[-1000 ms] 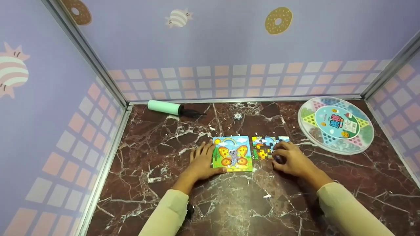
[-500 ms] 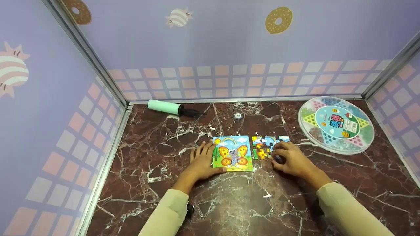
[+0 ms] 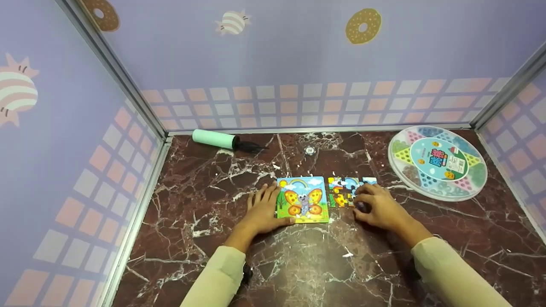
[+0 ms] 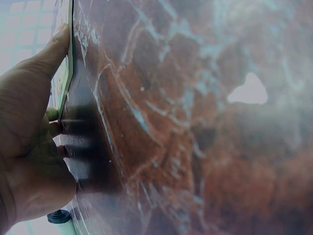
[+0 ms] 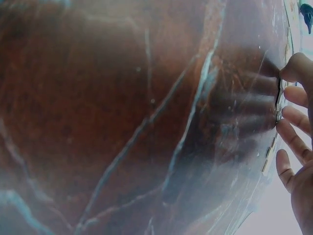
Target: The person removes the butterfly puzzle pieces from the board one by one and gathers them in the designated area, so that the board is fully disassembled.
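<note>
A square board with a butterfly picture (image 3: 303, 198) lies flat on the marbled table (image 3: 298, 268). My left hand (image 3: 262, 213) rests along its left side, thumb on the lower left corner and fingers stretched at the left edge. To the right of the board, several jigsaw pieces (image 3: 339, 186) lie joined, with a gap to the board. With bent fingers and thumb, my right hand (image 3: 379, 207) holds a dark puzzle piece (image 3: 361, 207) at their lower right, partly hidden. In the right wrist view, the right hand's fingertips (image 5: 286, 117) meet the thin edges of the pieces.
At the back left lies a mint-green hand pump (image 3: 213, 139) with a black nozzle. A poker chip (image 3: 309, 151) sits behind the board. The round Chinese checkers box (image 3: 437, 163) stands at the back right. A white scrap (image 3: 347, 255) is nearer me. Patterned walls enclose the table.
</note>
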Tool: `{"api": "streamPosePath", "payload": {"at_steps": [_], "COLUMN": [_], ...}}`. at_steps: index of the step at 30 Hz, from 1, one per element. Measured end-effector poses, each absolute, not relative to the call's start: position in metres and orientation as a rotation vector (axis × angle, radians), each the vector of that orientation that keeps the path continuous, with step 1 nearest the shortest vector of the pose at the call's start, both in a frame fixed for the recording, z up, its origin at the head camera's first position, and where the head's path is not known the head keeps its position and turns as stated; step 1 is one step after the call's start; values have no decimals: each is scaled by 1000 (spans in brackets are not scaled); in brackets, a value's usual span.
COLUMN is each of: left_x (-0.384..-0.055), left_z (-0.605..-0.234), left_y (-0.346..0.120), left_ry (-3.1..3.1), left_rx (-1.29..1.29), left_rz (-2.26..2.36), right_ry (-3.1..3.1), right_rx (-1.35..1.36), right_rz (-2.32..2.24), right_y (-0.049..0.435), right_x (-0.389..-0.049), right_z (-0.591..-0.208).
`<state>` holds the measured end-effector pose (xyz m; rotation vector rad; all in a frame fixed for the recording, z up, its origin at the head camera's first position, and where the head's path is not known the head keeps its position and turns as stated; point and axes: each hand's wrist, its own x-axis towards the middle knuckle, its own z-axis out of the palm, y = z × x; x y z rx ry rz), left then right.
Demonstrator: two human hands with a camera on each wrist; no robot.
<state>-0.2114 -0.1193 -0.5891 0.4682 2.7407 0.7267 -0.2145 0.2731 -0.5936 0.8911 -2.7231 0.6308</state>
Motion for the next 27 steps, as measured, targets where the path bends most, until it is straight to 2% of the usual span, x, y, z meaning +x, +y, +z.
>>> {"api": "streamPosePath", "payload": {"at_steps": [9,18,27], "left_x": [-210,-216,-213], "left_z": [-584,-605,-597], "left_y": [-118,-123,-120], "left_ry": [2751,2764,2750], "left_rx": [468,480,476], "left_rz": [715,785,767], "right_ry": [-2753,-2754,-2694], "right_rx": [880,866,879], "right_rz": [590,550,545], "right_y": [272,271,269], "right_x": [-214,-215,-218], "right_z": [-591,-589,-587]}}
